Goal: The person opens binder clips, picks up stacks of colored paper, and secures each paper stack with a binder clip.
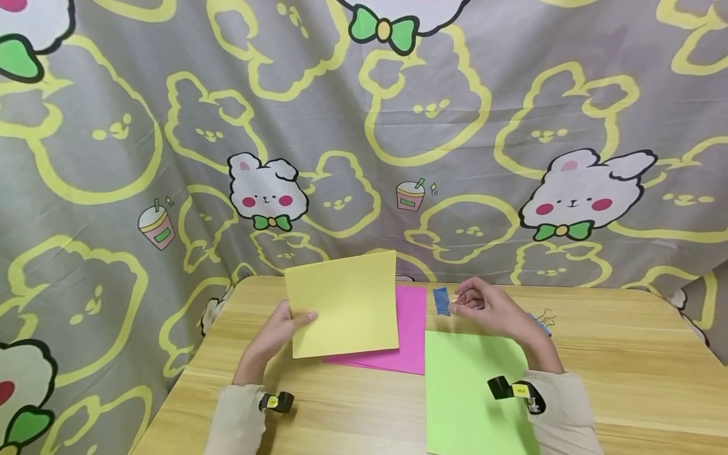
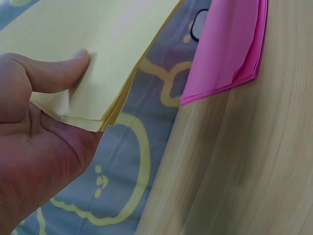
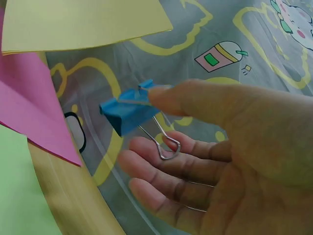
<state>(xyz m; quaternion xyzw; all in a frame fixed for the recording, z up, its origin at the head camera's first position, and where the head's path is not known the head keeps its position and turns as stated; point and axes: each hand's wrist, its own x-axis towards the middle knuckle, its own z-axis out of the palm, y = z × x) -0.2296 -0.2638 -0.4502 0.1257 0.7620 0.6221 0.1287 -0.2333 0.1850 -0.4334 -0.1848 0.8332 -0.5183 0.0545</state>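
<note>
My left hand grips a small stack of yellow paper by its left edge, thumb on the front face. The stack is raised and tilted, overlapping pink paper in the head view. In the left wrist view, the layered edges of the yellow sheets show near the palm. My right hand holds a blue binder clip to the right of the stack. Seen from the right wrist, the thumb presses one wire handle of the clip, while the other handle lies against the fingers.
Green paper lies on the wooden table under the right forearm. More blue binder clips sit beyond the right wrist, partly hidden by it. A patterned grey curtain hangs along the table's back edge.
</note>
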